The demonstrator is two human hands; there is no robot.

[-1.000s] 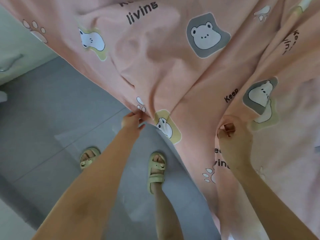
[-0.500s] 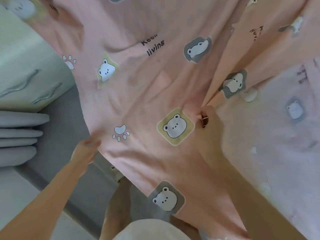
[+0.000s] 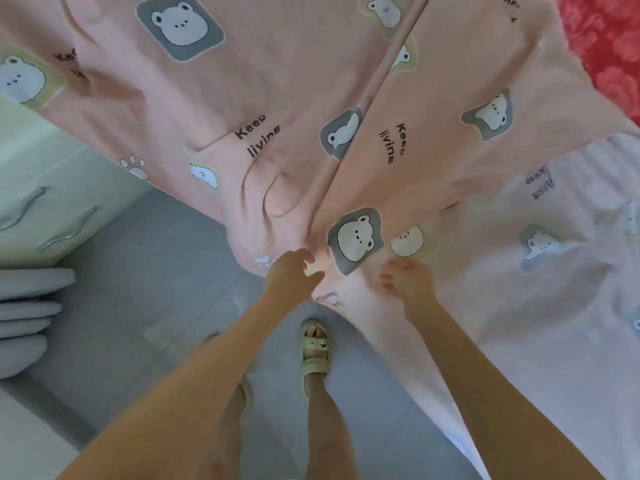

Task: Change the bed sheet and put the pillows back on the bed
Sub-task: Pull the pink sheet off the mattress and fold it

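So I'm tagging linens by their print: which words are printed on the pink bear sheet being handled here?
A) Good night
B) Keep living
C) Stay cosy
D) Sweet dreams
B: the pink bed sheet carries dark lettering that reads "Keep living", repeated in several spots across the fabric.

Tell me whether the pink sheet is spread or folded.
Folded, not flat: the sheet doubles over along a diagonal fold, creases gathering at the left hand.

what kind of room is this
Most likely a bedroom: a large pink bear-print sheet spread out, red patterned fabric beyond it, and a pale green cabinet on a grey tiled floor.
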